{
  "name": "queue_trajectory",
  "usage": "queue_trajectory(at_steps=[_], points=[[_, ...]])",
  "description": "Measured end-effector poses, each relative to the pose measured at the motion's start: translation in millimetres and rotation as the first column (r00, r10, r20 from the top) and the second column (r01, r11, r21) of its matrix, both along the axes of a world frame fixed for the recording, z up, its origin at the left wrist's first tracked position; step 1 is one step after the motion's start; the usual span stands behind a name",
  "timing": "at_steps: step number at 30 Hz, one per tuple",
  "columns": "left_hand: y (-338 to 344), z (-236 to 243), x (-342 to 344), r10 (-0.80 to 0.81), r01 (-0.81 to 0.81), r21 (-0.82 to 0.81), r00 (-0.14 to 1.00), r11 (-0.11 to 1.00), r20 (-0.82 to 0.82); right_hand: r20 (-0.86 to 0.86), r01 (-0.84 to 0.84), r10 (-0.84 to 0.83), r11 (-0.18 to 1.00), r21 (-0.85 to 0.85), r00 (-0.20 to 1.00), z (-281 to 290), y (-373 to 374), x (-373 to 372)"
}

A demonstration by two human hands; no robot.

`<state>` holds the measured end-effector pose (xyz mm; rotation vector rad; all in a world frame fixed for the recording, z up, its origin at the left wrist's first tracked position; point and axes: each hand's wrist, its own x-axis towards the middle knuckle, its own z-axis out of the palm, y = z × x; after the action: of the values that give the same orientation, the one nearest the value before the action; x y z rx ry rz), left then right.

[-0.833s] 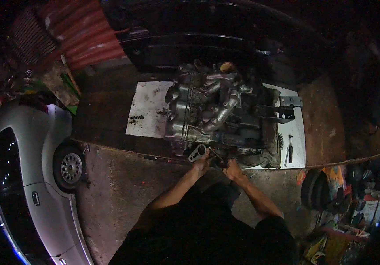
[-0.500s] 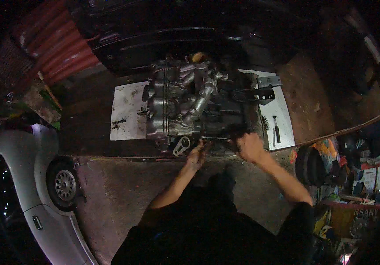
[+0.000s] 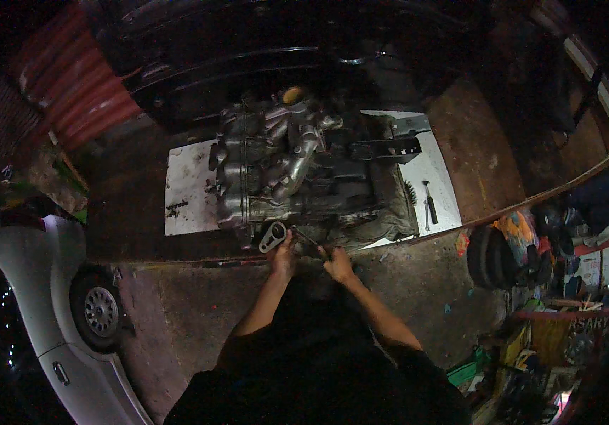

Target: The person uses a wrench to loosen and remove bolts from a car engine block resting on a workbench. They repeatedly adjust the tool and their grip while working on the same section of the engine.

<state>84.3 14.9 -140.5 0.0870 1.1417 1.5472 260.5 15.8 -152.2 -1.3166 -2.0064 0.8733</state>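
Note:
A grimy metal engine [image 3: 269, 163] with a silver branching manifold lies on the bench. In front of its near left corner, a pale oval bracket [image 3: 272, 237] with a round hole sits right beside my left hand [image 3: 282, 259]. That hand is closed, its fingertips at the upper left end of a thin metal rod-like tool [image 3: 308, 239]. My right hand [image 3: 338, 266] grips the tool's lower right end, just off the bench's front edge. The tool slants down to the right; its exact kind is too dark to tell, and its upper end is partly hidden by my left fingers.
White sheets [image 3: 190, 185] lie under the engine on the wooden bench [image 3: 488, 152]. A black-handled small tool [image 3: 430, 205] and a dark brush [image 3: 410, 193] are at its right. A silver car [image 3: 42, 276] stands at the left. Tires [image 3: 492, 256] and clutter fill the right.
My right hand has swung toward me and left, closer to my left hand. The tool has turned from nearly level to a slant. The view has shifted slightly.

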Motion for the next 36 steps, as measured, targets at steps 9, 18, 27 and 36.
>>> queue_trajectory(at_steps=[9,18,27,36], points=[[-4.5,49.4,-1.3,-0.014,-0.015,-0.119,0.971,0.993,-0.24,-0.08,0.01,-0.028,0.976,-0.217,0.996,-7.0,-1.9,-13.8],[5.9,-44.4,-1.6,0.105,-0.121,-0.17,0.989,0.978,-0.104,-0.094,0.131,-0.17,0.936,-0.326,0.981,-54.5,6.2,-27.2],[8.2,-83.4,-2.2,0.032,-0.026,-0.059,0.995,0.998,0.097,0.101,0.044,-0.026,0.983,-0.18,0.995,0.0,24.9,-6.6],[8.8,-44.4,2.9,0.016,-0.017,-0.071,1.0,0.997,-0.023,0.268,0.057,-0.045,0.998,-0.037,0.962,-16.3,23.1,-14.2]])
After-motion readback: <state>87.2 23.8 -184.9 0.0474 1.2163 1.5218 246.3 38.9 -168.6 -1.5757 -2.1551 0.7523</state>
